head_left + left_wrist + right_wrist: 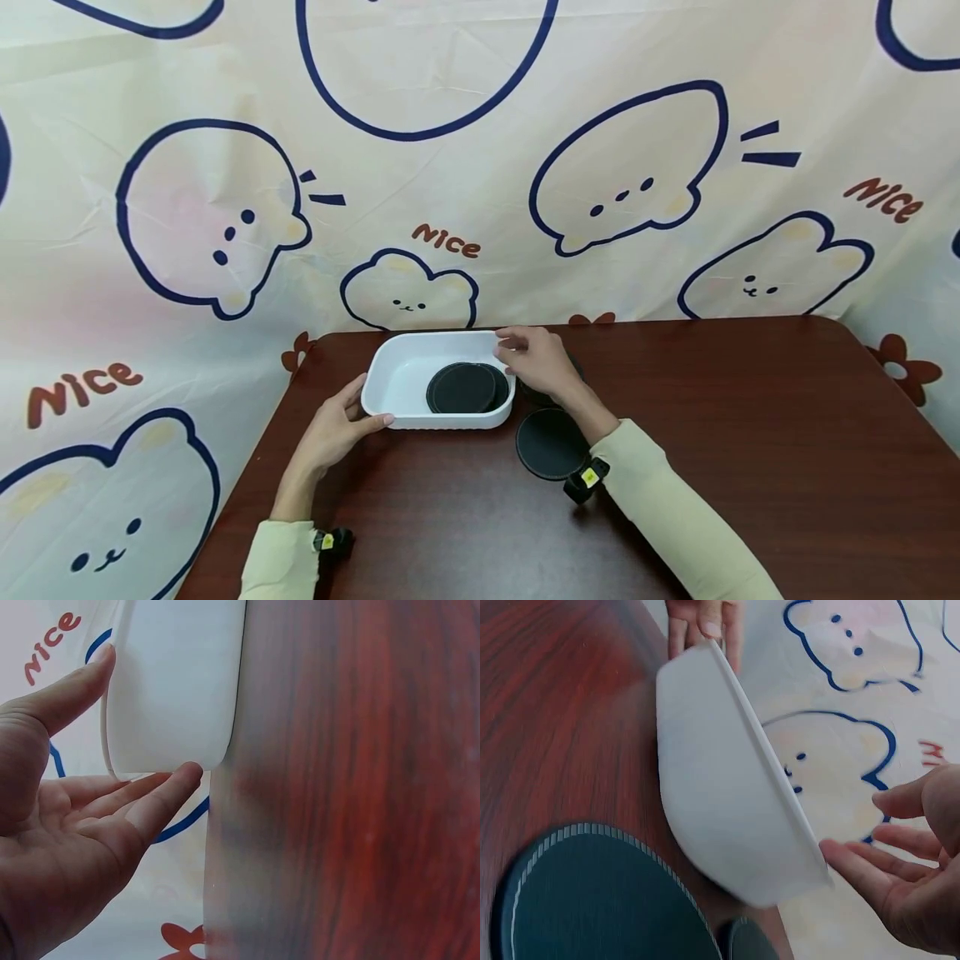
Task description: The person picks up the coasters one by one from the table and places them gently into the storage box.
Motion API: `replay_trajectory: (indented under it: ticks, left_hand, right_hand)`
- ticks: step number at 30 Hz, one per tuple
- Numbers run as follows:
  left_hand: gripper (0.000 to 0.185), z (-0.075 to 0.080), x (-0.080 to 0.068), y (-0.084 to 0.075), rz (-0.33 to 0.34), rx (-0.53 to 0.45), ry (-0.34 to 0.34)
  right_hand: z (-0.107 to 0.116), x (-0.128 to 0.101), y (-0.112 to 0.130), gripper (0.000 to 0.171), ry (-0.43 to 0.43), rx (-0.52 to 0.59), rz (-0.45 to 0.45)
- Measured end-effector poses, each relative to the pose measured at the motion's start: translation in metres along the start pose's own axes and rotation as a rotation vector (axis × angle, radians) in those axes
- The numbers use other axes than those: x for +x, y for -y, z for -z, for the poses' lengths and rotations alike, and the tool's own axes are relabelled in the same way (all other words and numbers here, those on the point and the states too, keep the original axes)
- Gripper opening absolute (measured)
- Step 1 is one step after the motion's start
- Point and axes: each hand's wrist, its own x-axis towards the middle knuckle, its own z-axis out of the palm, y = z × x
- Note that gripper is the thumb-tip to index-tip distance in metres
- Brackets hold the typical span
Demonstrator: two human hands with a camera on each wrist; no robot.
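Observation:
A white rectangular plastic tub (401, 375) stands on the table near its far edge. Inside it, toward the right, lie overlapping round black coasters (461, 388). My left hand (333, 425) holds the tub's left end, thumb on the front rim and fingers against the end wall; the left wrist view shows this hand (97, 787) close up. At the tub's right end is my right hand (540, 360), an index fingertip touching the rim in the right wrist view, thumb apart, nothing held. A black coaster (553, 444) with a stitched edge lies right of the tub.
Another dark coaster (536, 396) is partly hidden under my right hand and wrist. The brown wooden table (720, 433) extends to the right. Behind it hangs a cream cloth (495, 192) with cartoon bear drawings.

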Motion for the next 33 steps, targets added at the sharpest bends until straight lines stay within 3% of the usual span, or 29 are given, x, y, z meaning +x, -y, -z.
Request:
replay_trajectory:
  ticks: [5,10,19,26,33]
  left_hand:
    - [0.097,0.001,-0.001,0.001,0.002,0.006,0.0]
    - [0.097,0.002,-0.002,0.003,0.0,0.003,-0.004]
    - [0.096,0.001,-0.003,0.005,-0.01,-0.01,-0.005]
    - [0.095,0.001,-0.002,0.004,-0.013,-0.011,-0.003]
    - [0.095,0.001,0.0,0.001,-0.015,-0.008,-0.001]
  right_hand:
    - [0.014,-0.006,-0.01,0.046,0.02,0.149,-0.039]
    - [0.025,-0.012,-0.019,0.047,0.035,0.168,-0.054]
    - [0.042,-0.017,-0.039,0.052,0.054,0.087,-0.056]
    - [0.053,-0.017,-0.055,0.057,0.025,-0.009,-0.072]
    - [0.063,-0.014,-0.072,0.068,0.012,-0.037,-0.082]
